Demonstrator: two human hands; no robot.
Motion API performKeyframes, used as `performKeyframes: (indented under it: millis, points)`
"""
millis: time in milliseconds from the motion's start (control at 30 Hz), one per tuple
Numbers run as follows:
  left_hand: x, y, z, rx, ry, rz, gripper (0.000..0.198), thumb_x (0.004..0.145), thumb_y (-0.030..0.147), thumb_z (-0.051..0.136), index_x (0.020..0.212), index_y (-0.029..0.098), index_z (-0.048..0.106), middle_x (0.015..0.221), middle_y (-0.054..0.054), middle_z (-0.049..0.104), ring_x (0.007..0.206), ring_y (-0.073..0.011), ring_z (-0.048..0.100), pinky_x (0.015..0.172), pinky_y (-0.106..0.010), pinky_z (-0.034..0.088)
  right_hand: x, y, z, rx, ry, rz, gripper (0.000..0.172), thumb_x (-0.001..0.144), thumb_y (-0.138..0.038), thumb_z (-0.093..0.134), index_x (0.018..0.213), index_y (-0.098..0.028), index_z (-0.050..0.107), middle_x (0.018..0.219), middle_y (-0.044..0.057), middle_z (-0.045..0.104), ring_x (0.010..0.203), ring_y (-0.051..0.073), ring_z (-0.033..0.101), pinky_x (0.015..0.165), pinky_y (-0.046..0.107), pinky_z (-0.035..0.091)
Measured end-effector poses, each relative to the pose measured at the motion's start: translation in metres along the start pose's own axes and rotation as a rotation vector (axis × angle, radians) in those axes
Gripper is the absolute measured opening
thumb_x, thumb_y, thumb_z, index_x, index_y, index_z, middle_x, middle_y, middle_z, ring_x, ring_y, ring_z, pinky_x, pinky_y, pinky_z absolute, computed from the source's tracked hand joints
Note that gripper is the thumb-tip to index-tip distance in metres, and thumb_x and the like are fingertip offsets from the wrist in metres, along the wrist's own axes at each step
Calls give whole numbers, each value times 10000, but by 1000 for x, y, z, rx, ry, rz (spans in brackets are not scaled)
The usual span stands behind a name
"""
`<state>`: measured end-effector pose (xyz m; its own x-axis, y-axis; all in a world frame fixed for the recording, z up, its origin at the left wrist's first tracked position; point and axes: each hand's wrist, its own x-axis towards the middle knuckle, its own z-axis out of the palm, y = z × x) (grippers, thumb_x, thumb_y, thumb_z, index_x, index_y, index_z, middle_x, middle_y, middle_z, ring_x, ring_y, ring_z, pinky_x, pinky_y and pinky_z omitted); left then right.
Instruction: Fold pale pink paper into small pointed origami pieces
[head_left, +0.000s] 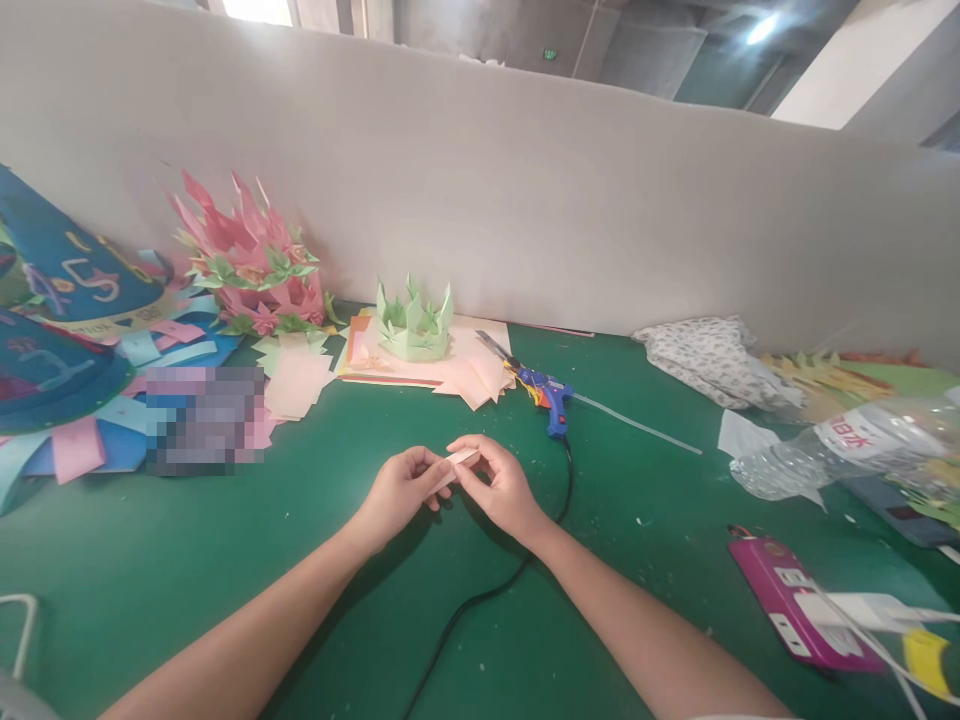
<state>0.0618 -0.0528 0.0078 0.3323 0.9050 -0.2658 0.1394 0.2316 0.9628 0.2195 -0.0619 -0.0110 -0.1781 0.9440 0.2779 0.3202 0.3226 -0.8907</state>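
Over the middle of the green table, a narrow folded strip of pale peach paper [459, 460] is pinched between my two hands. My left hand [406, 492] grips its lower left part, thumb on top. With thumb and fingertips, my right hand [499, 487] holds the other end; some fingers are hidden behind the paper. Beyond them a light green paper crown [414, 325] stands on a stack of coloured sheets [360, 365]. Folded peach paper pieces [474, 377] lie at the stack's front right. A blue glue gun [551, 394] rests beside it, a clear glue stick in its back.
The glue gun's black cord [487, 598] runs under my right wrist. At left are pink paper crowns [259, 250], blue cone hats [71, 265] and paper strips. On the right lie a plastic bottle [862, 445], a patterned cloth [705, 358] and a magenta power strip [799, 600].
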Motion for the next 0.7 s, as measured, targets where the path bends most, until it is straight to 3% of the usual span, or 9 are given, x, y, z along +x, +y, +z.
performKeyframes:
  millis: [400, 700]
  points:
    - [1, -1, 2, 22, 16, 29, 314, 794, 473, 468, 733, 165, 492, 584, 16, 579, 473, -93, 487, 499, -212, 364, 0, -3, -2, 31, -14, -5, 222, 795, -153, 480, 997, -218, 547, 936, 38, 588, 775, 151, 571, 711, 278, 477]
    - [2, -5, 3, 81, 22, 44, 330, 796, 485, 458, 756, 159, 476, 576, 15, 569, 459, -89, 474, 482, -211, 359, 1, 0, 0, -13, 15, -8, 93, 771, -161, 515, 840, -198, 565, 808, 11, 589, 720, 139, 555, 649, 240, 449]
